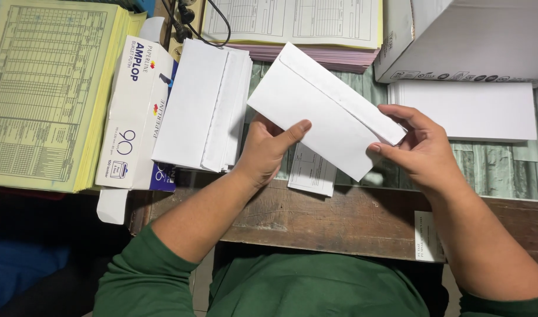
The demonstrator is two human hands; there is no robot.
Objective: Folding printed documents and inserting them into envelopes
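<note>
Now, in hand: plain white paper envelope (325, 111), being held tilted above the bench, flap side up, between both hands.
Left hand (266, 147): pinching the envelope's lower left edge, thumb lying on top, fingers hidden beneath.
Right hand (419, 147): gripping the right corner, fingertips pressing just by the flap's end.
Doing it well, as a judgement: keeping the grip light at the edges, avoiding creases across the middle, steadying with one hand while the other works the flap.
Beside the left hand: stack of white envelopes (204, 105) resting on an opened white and blue cardboard envelope box (134, 117).
Surface: worn brown wooden bench (339, 217), carrying thick yellow printed form pads (43, 88), a small printed slip (310, 170), a large white carton (463, 41).
Room: lying mostly out of view.
</note>
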